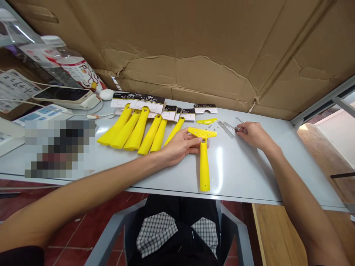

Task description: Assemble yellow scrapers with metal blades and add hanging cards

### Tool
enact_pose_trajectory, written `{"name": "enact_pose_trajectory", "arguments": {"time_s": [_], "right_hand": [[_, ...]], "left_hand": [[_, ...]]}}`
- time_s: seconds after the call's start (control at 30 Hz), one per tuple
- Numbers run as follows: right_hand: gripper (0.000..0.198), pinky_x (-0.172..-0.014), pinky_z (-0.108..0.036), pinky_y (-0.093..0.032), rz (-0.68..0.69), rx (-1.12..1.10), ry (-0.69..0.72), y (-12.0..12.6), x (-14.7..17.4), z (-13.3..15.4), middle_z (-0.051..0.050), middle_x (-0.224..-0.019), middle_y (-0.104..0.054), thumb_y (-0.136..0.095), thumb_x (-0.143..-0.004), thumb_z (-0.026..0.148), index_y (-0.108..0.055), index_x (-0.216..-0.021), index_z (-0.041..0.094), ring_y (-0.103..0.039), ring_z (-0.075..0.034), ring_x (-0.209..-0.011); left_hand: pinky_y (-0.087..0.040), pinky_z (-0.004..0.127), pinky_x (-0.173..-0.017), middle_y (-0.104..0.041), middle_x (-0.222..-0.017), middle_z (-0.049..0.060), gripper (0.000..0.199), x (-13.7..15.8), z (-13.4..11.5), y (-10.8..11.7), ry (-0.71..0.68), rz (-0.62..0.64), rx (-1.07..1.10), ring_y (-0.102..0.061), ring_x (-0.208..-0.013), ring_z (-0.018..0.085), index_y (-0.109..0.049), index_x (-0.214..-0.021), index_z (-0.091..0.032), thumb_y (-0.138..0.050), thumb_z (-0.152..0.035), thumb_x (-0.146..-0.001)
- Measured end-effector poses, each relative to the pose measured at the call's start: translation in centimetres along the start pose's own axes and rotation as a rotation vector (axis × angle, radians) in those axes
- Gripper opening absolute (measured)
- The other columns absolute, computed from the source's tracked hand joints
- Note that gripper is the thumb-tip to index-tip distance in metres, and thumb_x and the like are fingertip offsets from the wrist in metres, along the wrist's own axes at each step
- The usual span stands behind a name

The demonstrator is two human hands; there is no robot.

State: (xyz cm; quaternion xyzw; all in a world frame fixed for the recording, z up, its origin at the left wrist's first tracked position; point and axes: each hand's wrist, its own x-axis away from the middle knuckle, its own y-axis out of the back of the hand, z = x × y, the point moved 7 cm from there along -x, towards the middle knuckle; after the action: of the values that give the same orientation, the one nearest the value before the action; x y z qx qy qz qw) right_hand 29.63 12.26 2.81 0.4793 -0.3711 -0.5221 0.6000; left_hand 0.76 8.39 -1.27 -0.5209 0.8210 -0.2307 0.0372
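My left hand is closed around the head of a yellow plastic scraper, whose handle points toward the table's front edge. My right hand has its fingertips pinched at the end of a thin metal blade, low over the table. Another flat metal blade lies just left of those fingers, and a narrow strip shows behind them. Several small screws are scattered between my hands. Beyond the scraper head lies a loose yellow plate.
Several yellow scraper handles with header cards lie left of my left hand. A single card sits at the back. Farther left are a phone, a cable and a bottle. Cardboard walls the far side.
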Motion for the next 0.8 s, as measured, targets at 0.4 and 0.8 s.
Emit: {"name": "enact_pose_trajectory", "arguments": {"time_s": [0.4, 0.8], "right_hand": [[0.012, -0.078, -0.035, -0.052, 0.089, -0.175, -0.133, 0.2, 0.24, -0.77, -0.005, -0.086, -0.074, -0.07, -0.086, 0.027, -0.077, -0.093, 0.021, -0.066, -0.022, -0.084], [0.021, -0.081, -0.037, -0.054, 0.023, -0.467, -0.147, 0.66, 0.53, -1.04, -0.005, -0.09, -0.079, -0.076, -0.085, 0.039, -0.084, -0.096, 0.023, -0.069, -0.023, -0.087]], "left_hand": [[-0.065, 0.046, -0.088, -0.079, -0.119, 0.018, 0.034, 0.18, -0.03, -0.04, 0.004, -0.01, -0.003, -0.08, -0.102, 0.031, -0.066, -0.116, -0.015, -0.084, -0.02, -0.087], [-0.067, 0.044, -0.088, -0.077, -0.127, 0.019, 0.036, 0.24, -0.01, 0.05, 0.017, -0.023, -0.025, -0.081, -0.101, 0.029, -0.065, -0.119, -0.015, -0.083, -0.019, -0.088]]}}
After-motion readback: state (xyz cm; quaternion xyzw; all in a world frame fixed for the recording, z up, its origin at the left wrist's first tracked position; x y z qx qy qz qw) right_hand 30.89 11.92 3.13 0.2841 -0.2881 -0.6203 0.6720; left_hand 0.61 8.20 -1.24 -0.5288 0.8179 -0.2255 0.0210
